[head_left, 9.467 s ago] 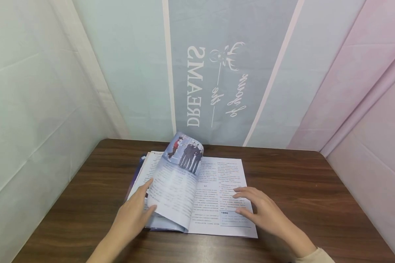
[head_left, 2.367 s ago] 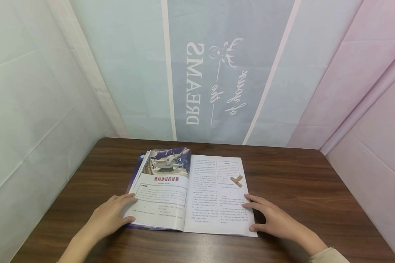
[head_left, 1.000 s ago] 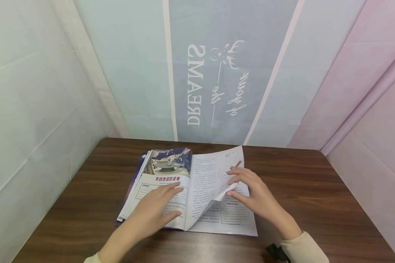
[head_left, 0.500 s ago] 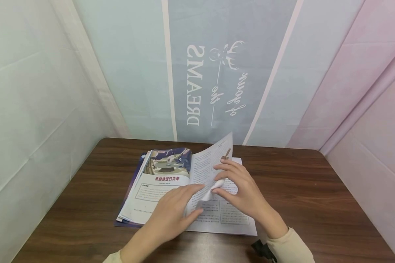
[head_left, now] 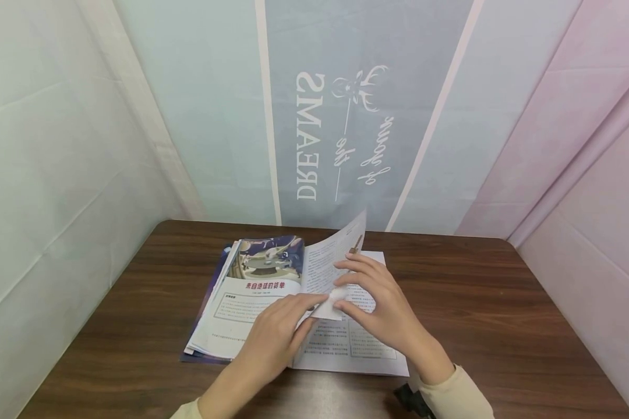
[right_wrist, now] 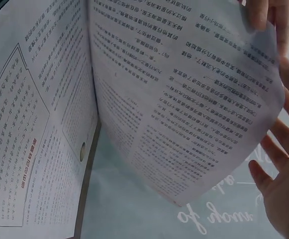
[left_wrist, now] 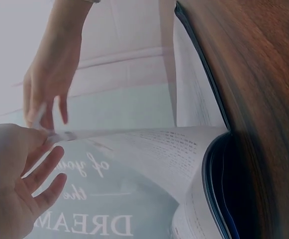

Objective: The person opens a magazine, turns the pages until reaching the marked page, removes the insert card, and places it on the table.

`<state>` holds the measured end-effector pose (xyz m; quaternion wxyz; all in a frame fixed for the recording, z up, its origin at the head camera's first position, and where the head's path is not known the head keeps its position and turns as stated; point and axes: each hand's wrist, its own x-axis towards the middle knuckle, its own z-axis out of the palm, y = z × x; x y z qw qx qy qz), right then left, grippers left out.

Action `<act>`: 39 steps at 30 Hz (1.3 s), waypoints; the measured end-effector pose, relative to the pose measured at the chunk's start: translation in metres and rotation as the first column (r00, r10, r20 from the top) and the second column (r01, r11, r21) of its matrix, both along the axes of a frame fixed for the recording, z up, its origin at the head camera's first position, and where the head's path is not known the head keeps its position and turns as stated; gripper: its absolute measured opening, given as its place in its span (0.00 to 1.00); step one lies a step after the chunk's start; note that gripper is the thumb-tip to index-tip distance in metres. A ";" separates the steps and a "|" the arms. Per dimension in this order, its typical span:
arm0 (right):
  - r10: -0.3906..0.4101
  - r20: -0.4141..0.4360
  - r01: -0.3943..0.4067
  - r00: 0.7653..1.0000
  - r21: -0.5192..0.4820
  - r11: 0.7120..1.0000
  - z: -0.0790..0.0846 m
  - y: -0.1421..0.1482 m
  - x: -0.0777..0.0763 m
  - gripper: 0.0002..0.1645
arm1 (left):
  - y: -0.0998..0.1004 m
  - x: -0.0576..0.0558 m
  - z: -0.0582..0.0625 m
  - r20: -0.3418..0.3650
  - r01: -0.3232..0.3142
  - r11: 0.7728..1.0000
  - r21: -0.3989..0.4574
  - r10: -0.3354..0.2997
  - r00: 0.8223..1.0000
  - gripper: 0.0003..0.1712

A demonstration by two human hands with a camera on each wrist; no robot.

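Observation:
An open magazine (head_left: 262, 291) lies on the table, its left side showing a coloured illustration above a red title. One page (head_left: 320, 267) on the right side is lifted and curved, its far corner standing up. My left hand (head_left: 278, 329) pinches that page's near edge between thumb and fingers. Just to the right, my right hand (head_left: 380, 299) also pinches the page, which is crumpled at the fingertips. In the left wrist view the page (left_wrist: 154, 139) stretches from the spine to both hands. The right wrist view shows the page's printed underside (right_wrist: 184, 99), with my left thumb over its edge.
Beneath the lifted page lies another printed page (head_left: 367, 352) with a boxed text. The dark wooden table (head_left: 477, 302) surrounds the magazine. A printed curtain (head_left: 230, 116) hangs behind it. A black object (head_left: 414, 401) is by my right sleeve.
The right hand, at first beside the magazine, takes the right page's edge, lifts it and draws it left. The left hand moves from the magazine's left edge across to the lifted page and pinches it.

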<state>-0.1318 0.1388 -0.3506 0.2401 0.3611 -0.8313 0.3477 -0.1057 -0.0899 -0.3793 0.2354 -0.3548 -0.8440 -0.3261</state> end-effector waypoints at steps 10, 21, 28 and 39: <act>0.082 -0.171 -0.107 0.982 -0.142 0.984 0.004 0.006 0.008 0.18 | -0.019 -0.003 -0.010 -0.008 -0.150 0.988 0.026 0.151 0.989 0.32; 0.016 0.010 -0.016 1.000 -0.011 1.000 -0.015 0.039 0.019 0.19 | -0.059 0.001 -0.017 0.140 -0.336 0.940 -0.062 0.342 0.929 0.45; -0.074 0.106 0.063 0.992 0.102 0.993 -0.030 0.060 0.027 0.18 | -0.077 0.005 -0.022 0.208 -0.395 0.908 -0.141 0.417 0.885 0.52; -0.178 0.095 0.147 0.979 0.265 0.953 -0.047 0.082 0.035 0.25 | -0.106 0.005 -0.033 0.234 -0.402 0.893 -0.202 0.443 0.866 0.49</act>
